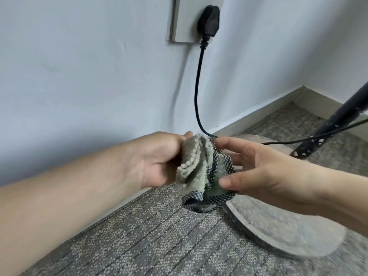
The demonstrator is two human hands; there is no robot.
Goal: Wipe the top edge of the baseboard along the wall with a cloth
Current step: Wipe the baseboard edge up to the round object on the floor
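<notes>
Bare forearms [69, 182] — short-nailed fingers [237, 144]

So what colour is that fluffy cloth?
It's a pale green fluffy cloth with a black-and-white checked edge, shown best in the head view.
</notes>
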